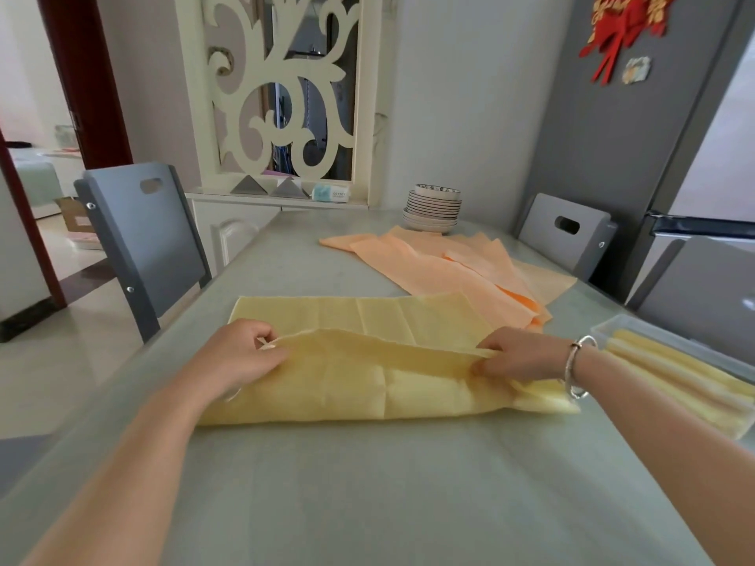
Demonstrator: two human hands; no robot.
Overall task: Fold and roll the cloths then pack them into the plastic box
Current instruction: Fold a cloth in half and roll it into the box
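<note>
A yellow cloth lies spread across the middle of the table, its near half lifted and folded over toward the far edge. My left hand pinches the raised edge at the left end. My right hand, with a silver bangle on the wrist, pinches the same edge at the right end. A clear plastic box stands at the right edge of the table and holds rolled yellow cloths. Beyond the yellow cloth lies a loose pile of orange cloths.
The pale green table runs away from me. A stack of plates topped by a bowl stands at the far end by the wall. Grey chairs stand at the left and at the right. A grey fridge fills the right.
</note>
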